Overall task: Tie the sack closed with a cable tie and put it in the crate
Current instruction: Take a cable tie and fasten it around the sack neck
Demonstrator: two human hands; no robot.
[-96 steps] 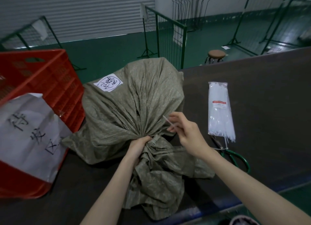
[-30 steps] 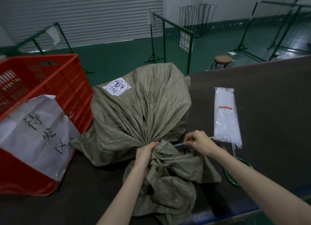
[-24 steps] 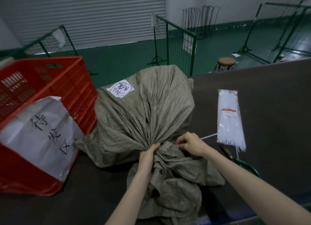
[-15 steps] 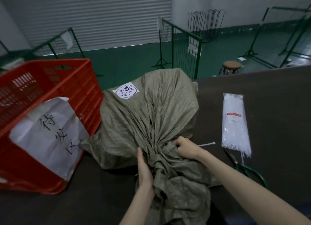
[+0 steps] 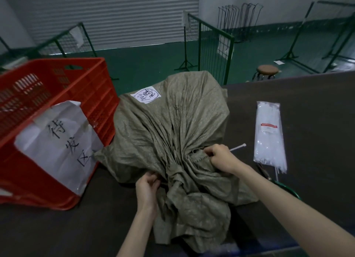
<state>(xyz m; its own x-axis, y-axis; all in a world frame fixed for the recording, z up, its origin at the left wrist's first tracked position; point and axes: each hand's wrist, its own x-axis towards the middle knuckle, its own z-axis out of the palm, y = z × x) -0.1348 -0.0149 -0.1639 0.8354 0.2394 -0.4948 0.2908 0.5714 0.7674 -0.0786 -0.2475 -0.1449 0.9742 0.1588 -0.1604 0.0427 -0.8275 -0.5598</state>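
An olive woven sack (image 5: pixel 169 126) with a white handwritten label lies on the dark table (image 5: pixel 307 107), its mouth gathered into a neck toward me. My right hand (image 5: pixel 221 158) grips the right side of the neck and holds a white cable tie (image 5: pixel 238 147), whose head sticks out to the right. My left hand (image 5: pixel 148 187) pinches at the left side of the neck, low by the table. The tie's run around the neck is hidden by cloth. The red plastic crate (image 5: pixel 63 95) stands at the left, touching the sack.
A clear pack of white cable ties (image 5: pixel 269 134) lies right of the sack. Green-handled scissors (image 5: pixel 284 187) lie partly under my right forearm. A white paper sign (image 5: pixel 55 147) hangs on the crate's front. Green wire fences and a stool (image 5: pixel 267 72) stand beyond the table.
My left hand has let go of the top of the neck and dropped to its left side. My right hand stays at the neck with the tie. The camera has shifted left.
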